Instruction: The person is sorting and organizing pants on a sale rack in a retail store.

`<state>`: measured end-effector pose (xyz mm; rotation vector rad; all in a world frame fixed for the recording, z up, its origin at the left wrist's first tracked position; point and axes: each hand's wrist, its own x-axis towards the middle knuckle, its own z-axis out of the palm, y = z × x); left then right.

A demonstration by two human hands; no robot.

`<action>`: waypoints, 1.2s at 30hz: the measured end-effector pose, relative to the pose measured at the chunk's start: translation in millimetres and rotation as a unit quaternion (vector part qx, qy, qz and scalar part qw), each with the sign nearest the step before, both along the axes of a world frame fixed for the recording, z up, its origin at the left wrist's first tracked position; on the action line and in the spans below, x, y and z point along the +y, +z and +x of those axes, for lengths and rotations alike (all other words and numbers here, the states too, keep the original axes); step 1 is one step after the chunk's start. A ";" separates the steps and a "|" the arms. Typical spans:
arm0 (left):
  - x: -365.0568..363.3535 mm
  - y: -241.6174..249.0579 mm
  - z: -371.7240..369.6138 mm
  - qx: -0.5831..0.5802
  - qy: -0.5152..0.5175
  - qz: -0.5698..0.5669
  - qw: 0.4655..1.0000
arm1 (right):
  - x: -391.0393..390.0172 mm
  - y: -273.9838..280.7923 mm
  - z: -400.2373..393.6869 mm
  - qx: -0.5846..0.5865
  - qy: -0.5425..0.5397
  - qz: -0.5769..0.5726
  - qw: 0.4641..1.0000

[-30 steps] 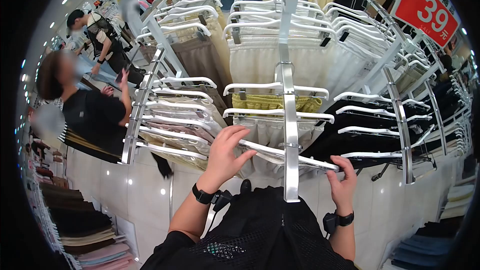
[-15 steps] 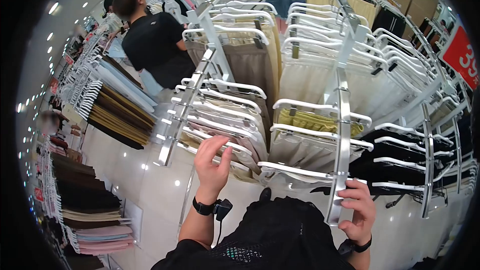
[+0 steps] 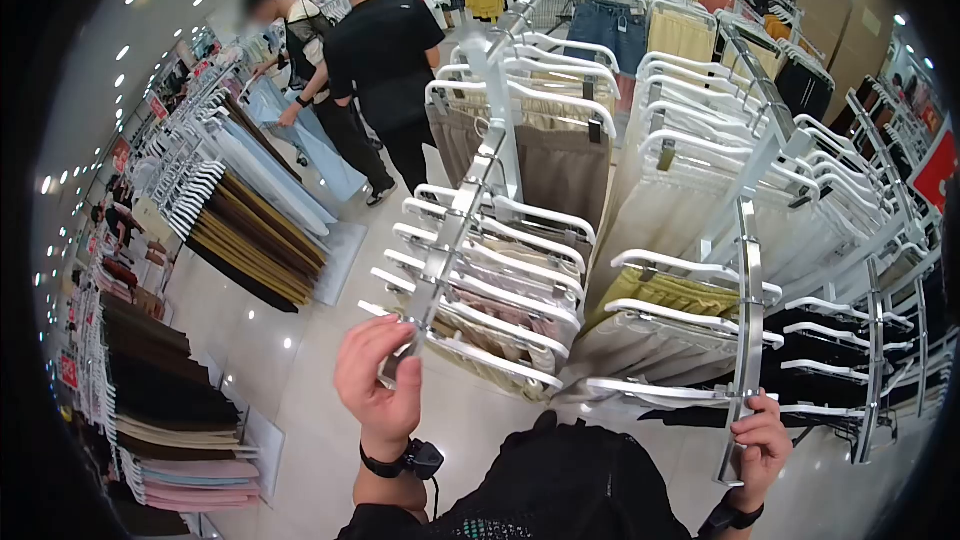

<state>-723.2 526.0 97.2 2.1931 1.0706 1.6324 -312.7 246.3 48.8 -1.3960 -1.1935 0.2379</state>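
My left hand [image 3: 378, 380] grips the lower end of a slanted chrome display arm [image 3: 455, 230] that carries several white hangers with beige and pink trousers [image 3: 500, 310]. My right hand [image 3: 762, 448] is closed round the lower end of a second chrome arm [image 3: 748, 310], which holds white hangers with cream and olive-yellow garments [image 3: 665, 292]. A black garment [image 3: 560, 485] hangs in front of my chest, below both hands.
More sloping arms with black trousers [image 3: 850, 360] stand at the right. Folded stacks [image 3: 160, 420] and hanging trousers [image 3: 250, 230] line the left. Two people [image 3: 385, 60] stand in the aisle behind the racks. A red price sign [image 3: 940, 165] shows at the right edge.
My view has swung left. My left hand left the white hanger on the middle arm and took hold of the left arm's tip; my right hand slid from the hanger's end to that arm's end.
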 end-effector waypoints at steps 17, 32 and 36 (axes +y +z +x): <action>21.6 -38.0 -13.1 -0.107 -0.102 -0.037 0.988 | -7.7 6.1 -14.0 0.035 -0.056 0.002 0.998; 23.5 -38.4 -7.8 -0.174 -0.121 -0.014 0.977 | -23.5 -24.1 2.9 0.124 -0.083 0.018 0.989; 25.2 -41.5 -5.9 -0.174 -0.116 -0.001 0.978 | -13.0 -18.8 -19.2 0.171 -0.131 0.025 0.976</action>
